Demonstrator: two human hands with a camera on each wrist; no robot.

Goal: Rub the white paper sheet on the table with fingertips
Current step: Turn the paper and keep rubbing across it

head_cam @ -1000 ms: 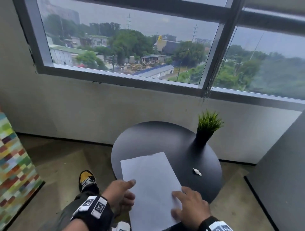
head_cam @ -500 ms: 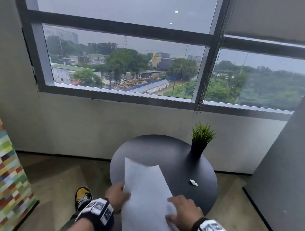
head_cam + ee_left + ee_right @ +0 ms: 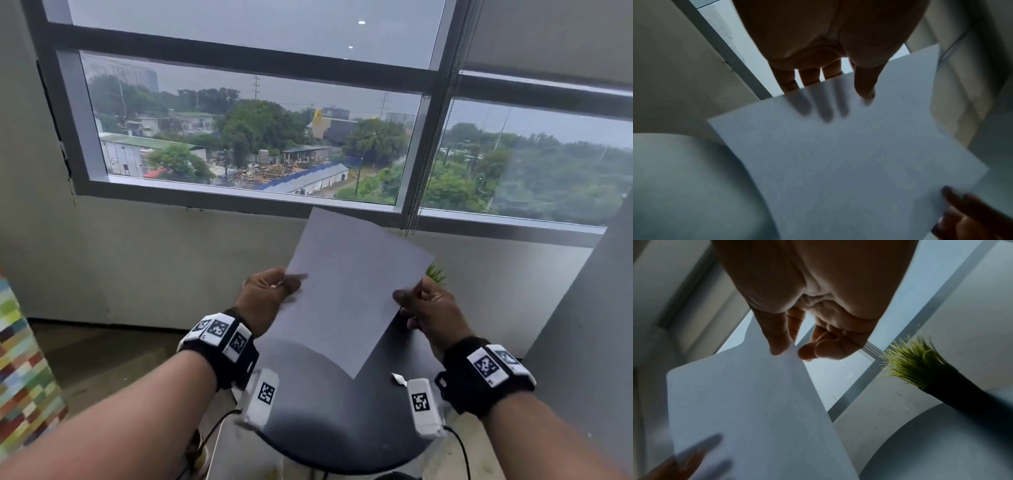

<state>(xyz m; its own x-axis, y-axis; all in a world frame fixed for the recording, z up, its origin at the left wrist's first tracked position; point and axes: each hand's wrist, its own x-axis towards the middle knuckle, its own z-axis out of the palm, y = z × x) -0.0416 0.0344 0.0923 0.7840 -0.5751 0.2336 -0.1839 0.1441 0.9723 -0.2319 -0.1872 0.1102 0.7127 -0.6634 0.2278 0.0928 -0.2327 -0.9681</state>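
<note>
The white paper sheet point(image 3: 346, 287) is held up in the air above the round black table point(image 3: 329, 418), tilted toward the window. My left hand point(image 3: 274, 294) pinches its left edge, thumb on the near face and fingers behind. My right hand point(image 3: 424, 308) pinches its right edge the same way. In the left wrist view the sheet point(image 3: 838, 154) shows finger shadows through it, with the thumb point(image 3: 865, 87) on top. In the right wrist view the thumb point(image 3: 777, 339) presses the sheet point(image 3: 748, 402) against the fingers behind it.
A small potted green plant point(image 3: 435, 274) peeks out behind the right hand and leans in at the right of the right wrist view point(image 3: 920, 365). A small white scrap point(image 3: 398, 378) lies on the table. A wide window point(image 3: 257, 137) and wall stand behind. A colourful patterned panel point(image 3: 20, 370) is at left.
The sheet lay flat on the table under both hands a second ago. Both hands have since taken hold of its edges and lifted it up in front of the window.
</note>
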